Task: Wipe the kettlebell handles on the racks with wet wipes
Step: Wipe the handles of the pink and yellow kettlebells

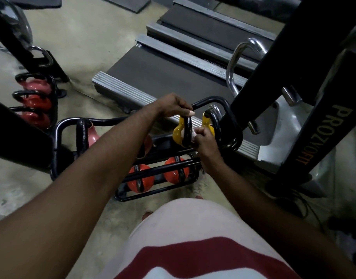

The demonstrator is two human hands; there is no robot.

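A yellow kettlebell (177,132) with a black handle (187,129) sits on the top tier of a black tube rack (104,122). My left hand (173,105) grips the top of that handle, thumb forward. My right hand (203,137) pinches a white wet wipe (193,133) against the handle's right side. A second yellow kettlebell (207,121) stands just to the right, touching the rack's end loop. Pink kettlebells (92,135) sit further left on the same tier. Orange kettlebells (140,180) lie on the lower tier.
A second rack with pink and red kettlebells (35,97) stands at the left. Treadmill decks (163,77) lie beyond the rack. A black machine frame marked PROZYOFIT (322,133) and a chrome handle (233,65) crowd the right side. The floor is bare concrete (88,37).
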